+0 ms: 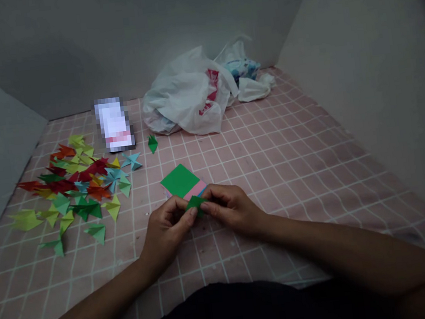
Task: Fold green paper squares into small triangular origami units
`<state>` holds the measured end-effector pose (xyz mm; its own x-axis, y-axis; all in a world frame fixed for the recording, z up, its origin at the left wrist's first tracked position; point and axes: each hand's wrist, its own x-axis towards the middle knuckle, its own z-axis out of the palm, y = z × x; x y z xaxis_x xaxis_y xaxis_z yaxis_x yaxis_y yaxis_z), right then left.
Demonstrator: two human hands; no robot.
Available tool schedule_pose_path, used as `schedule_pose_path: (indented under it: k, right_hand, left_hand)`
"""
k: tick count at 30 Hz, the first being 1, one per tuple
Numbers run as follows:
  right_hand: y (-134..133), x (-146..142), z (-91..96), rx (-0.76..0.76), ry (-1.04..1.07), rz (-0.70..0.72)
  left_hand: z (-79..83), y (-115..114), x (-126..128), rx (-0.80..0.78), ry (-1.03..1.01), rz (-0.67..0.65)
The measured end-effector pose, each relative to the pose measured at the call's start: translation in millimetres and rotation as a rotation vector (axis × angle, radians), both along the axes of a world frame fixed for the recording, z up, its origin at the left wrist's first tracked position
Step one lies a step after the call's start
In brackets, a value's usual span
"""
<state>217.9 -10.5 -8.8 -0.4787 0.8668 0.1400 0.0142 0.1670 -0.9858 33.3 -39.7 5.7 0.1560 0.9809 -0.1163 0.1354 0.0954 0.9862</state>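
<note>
A small folded piece of green paper (195,203) is pinched between my two hands, just above the cloth. My left hand (167,224) grips its left side between thumb and forefinger. On its right side, my right hand (234,207) holds it the same way, fingers curled. Right behind my fingers lies a stack of square paper sheets (181,180), green on top with pink and blue edges showing. One small green folded piece (152,144) rests alone farther back. To the left spreads a pile of folded paper birds (87,207) in red, orange, yellow, green and light blue.
A phone with a lit, blurred screen (114,124) lies behind the pile. White plastic bags (189,93) with red print sit crumpled against the back wall. The pink checked cloth (275,173) covers the surface, with grey walls at back, left and right.
</note>
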Motion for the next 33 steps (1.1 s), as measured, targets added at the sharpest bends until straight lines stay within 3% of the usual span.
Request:
schedule_pose_path:
  k: [3,6,13,20,27,33]
  right_hand:
    - [0.9,1.4,1.6,0.045,-0.051,-0.074]
    - [0.9,2.3,3.3,0.069,-0.092,-0.036]
    - [-1.7,0.3,-0.7,-0.101,-0.026,0.080]
    - [-2.2,1.6,-1.7,0.021,-0.165,0.061]
    - [-0.1,2.9,2.2,0.110,-0.236,0.077]
    - [1.4,3.6,2.2,0.088,-0.222,0.055]
  left_hand:
    - [1.3,0.8,-0.5,-0.011,0.031,-0.035]
    - [1.4,0.5,-0.8,-0.085,-0.011,-0.053]
    - [-2.1,-1.2,-1.2,-0.075,-0.115,0.034]
    - [-0.5,-1.4,-0.8,-0.087,-0.127,-0.012]
    - [0.6,-1.7,-2.7,-0.029,-0.008,-0.001]
    - [2.7,-0.1,-5.6,-0.035,0.034,0.020]
